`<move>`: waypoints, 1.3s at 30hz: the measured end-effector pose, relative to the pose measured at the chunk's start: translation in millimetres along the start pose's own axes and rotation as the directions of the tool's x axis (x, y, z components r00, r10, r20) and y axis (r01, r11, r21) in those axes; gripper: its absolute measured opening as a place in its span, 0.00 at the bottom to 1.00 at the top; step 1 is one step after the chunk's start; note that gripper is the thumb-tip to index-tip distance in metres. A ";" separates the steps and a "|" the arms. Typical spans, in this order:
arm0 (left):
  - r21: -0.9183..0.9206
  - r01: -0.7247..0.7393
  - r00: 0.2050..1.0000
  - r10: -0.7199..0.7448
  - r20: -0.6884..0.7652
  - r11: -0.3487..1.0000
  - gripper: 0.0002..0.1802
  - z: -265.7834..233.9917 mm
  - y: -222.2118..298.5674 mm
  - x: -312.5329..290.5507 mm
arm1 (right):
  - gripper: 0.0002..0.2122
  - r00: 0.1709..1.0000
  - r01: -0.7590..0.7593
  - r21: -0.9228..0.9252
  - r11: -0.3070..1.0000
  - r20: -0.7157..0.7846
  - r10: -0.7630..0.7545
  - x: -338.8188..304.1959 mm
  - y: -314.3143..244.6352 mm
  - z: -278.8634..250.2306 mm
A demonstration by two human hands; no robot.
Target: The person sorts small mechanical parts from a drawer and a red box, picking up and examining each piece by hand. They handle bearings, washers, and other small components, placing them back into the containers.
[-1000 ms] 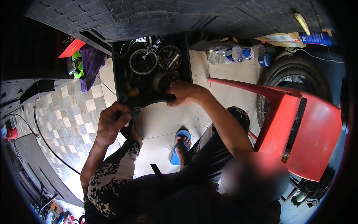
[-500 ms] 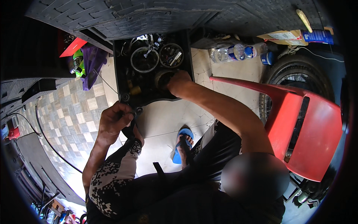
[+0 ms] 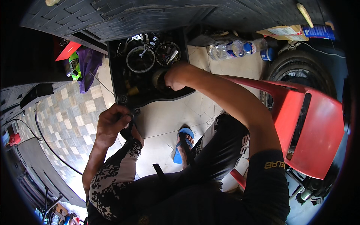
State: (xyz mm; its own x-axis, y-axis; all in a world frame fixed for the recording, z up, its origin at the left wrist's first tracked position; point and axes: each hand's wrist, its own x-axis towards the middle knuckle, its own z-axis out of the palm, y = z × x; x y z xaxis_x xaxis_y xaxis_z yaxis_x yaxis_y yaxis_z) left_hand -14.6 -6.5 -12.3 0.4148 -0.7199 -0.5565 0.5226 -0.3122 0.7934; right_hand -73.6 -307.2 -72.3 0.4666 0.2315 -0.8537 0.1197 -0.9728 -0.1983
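My left hand [image 3: 111, 122] pinches a small black part with round ends [image 3: 122, 99] between thumb and fingers, by the near left corner of an open black drawer [image 3: 150, 100]. My right hand [image 3: 177, 76] is at the drawer's right side, fingers curled downward next to a round dark container [image 3: 158, 79]. Whatever those fingers hold is hidden. Farther back in the drawer lie a ring-shaped tray [image 3: 140, 69] and a second round tray [image 3: 168, 63] with metal pieces in it. A silver and black metal part [image 3: 144, 51] lies across the first ring.
A red plastic chair [image 3: 318, 131] stands at the right, beside bicycle tires [image 3: 300, 62]. Clear plastic bottles [image 3: 225, 51] lie on the floor past the drawer. A purple cloth [image 3: 90, 67] hangs at the left. My foot in a blue flip-flop [image 3: 183, 144] is below the drawer.
My right hand has drawn back a little toward the drawer's right edge, away from the round container, and its elbow has shifted right. My left hand stays nearly in place with the black part.
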 end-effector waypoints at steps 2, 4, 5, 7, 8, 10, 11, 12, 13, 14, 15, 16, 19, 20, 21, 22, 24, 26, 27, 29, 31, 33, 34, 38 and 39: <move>-0.008 -0.007 1.000 0.007 -0.004 1.000 0.08 0.8 -0.2 0.2 | 0.15 0.999 0.045 -0.033 0.998 -0.008 -0.045 9.8 -7.1 11.3; -0.014 -0.013 1.000 0.013 -0.006 1.000 0.08 1.2 -1.3 0.4 | 0.15 1.000 -0.024 -0.078 0.997 0.009 0.025 16.7 -14.9 19.3; -0.015 -0.015 1.000 0.015 -0.005 1.000 0.08 1.2 -2.1 0.4 | 0.15 0.996 -0.069 -0.103 0.992 0.041 0.074 17.5 -17.5 22.3; -0.007 -0.018 1.000 0.018 0.004 1.000 0.08 0.2 -2.7 0.3 | 0.14 0.990 -0.141 -0.015 0.990 -0.029 0.140 13.8 -17.4 24.4; 0.001 -0.021 1.000 0.021 0.008 1.000 0.08 -1.0 -2.6 0.5 | 0.13 0.983 -0.172 0.038 0.984 -0.062 0.174 10.9 -16.2 23.3; 0.014 -0.018 1.000 0.018 0.008 1.000 0.08 -1.6 -3.3 0.2 | 0.13 0.979 -0.192 0.024 0.981 -0.071 0.193 3.8 -11.7 18.3; 0.021 -0.012 1.000 0.012 0.004 1.000 0.08 -1.6 -3.5 0.3 | 0.12 0.975 -0.204 0.027 0.979 -0.082 0.205 -0.1 -9.4 15.4; 0.029 -0.006 1.000 0.006 0.002 1.000 0.08 -1.8 -3.5 0.5 | 0.12 0.974 -0.219 0.038 0.975 -0.051 0.221 -1.7 -10.3 11.7; 0.027 -0.010 1.000 0.009 0.008 1.000 0.08 -2.0 -3.2 1.1 | 0.12 0.971 -0.238 0.053 0.970 -0.023 0.240 -2.5 -11.4 7.2; 0.023 -0.012 1.000 0.012 0.014 1.000 0.08 -1.8 -3.6 1.2 | 0.12 0.969 -0.247 0.072 0.966 0.000 0.248 -4.4 -11.6 4.7; 0.018 -0.014 1.000 0.014 0.018 1.000 0.09 -1.6 -3.9 1.4 | 0.12 0.967 -0.252 0.054 0.966 -0.018 0.253 -7.0 -11.0 3.6; 0.017 -0.013 1.000 0.013 0.017 1.000 0.09 -1.5 -4.3 1.5 | 0.12 0.967 -0.248 0.042 0.968 -0.042 0.249 -10.0 -9.2 3.4; 0.016 -0.012 1.000 0.011 0.014 1.000 0.09 -1.1 -5.4 1.6 | 0.12 0.973 -0.223 -0.001 0.975 -0.066 0.223 -14.4 -4.9 3.0; 0.018 -0.011 1.000 0.011 0.013 1.000 0.09 -1.0 -5.6 1.6 | 0.12 0.975 -0.213 -0.015 0.977 -0.071 0.211 -14.9 -3.6 3.0; 0.020 -0.011 1.000 0.011 0.010 1.000 0.09 -1.2 -5.7 1.4 | 0.13 0.977 -0.202 -0.013 0.979 -0.065 0.201 -15.0 -2.6 3.1; 0.012 -0.013 1.000 0.013 0.011 1.000 0.09 -1.3 -5.7 1.3 | 0.13 0.980 -0.192 -0.009 0.981 -0.065 0.191 -14.9 -1.5 3.1; -0.004 -0.017 1.000 0.017 0.009 1.000 0.09 -1.3 -5.7 1.0 | 0.14 0.985 -0.167 0.017 0.986 -0.037 0.168 -12.6 1.1 1.0; 0.014 -0.009 1.000 0.009 0.007 1.000 0.09 -1.6 -5.3 0.7 | 0.15 0.988 -0.151 0.065 0.986 0.025 0.150 -8.9 5.9 -2.6; 0.029 -0.009 1.000 0.009 0.002 1.000 0.09 -1.9 -5.1 0.6 | 0.16 0.992 -0.127 0.078 0.989 0.022 0.126 -7.2 6.8 -2.8; 0.002 -0.007 1.000 0.007 0.006 1.000 0.08 -1.2 -5.9 0.9 | 0.16 0.995 -0.096 0.104 0.990 0.020 0.095 -3.4 9.2 -2.0; -0.014 -0.020 1.000 0.020 0.007 1.000 0.08 -0.6 -7.3 1.2 | 0.16 0.997 -0.078 0.089 0.993 0.019 0.077 3.5 4.5 1.2; -0.016 -0.043 0.999 0.043 0.003 0.999 0.09 -0.6 -8.9 1.5 | 0.16 0.997 -0.070 0.083 0.994 0.021 0.069 9.6 0.4 6.5; -0.024 -0.041 0.999 0.041 0.010 0.999 0.09 -1.4 -9.3 1.1 | 0.16 0.997 -0.070 0.085 0.994 0.024 0.068 11.8 -1.0 9.7; 0.004 -0.026 1.000 0.026 0.010 1.000 0.09 -5.0 -11.1 0.1 | 0.16 0.993 -0.112 0.141 0.984 0.047 0.106 16.7 3.9 17.6; 0.028 -0.024 1.000 0.024 0.003 0.999 0.09 -5.6 -11.6 -0.1 | 0.16 0.994 -0.107 0.155 0.982 0.048 0.101 18.0 5.2 18.0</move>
State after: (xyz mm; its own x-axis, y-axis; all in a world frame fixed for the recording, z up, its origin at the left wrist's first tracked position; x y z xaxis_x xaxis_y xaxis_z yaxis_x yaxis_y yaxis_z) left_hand -16.5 0.6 -22.9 0.4250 -0.7288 -0.5368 0.4914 -0.3122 0.8130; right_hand -80.4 -308.3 -97.4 0.4334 0.1316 -0.8915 -0.0685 -0.9816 -0.1782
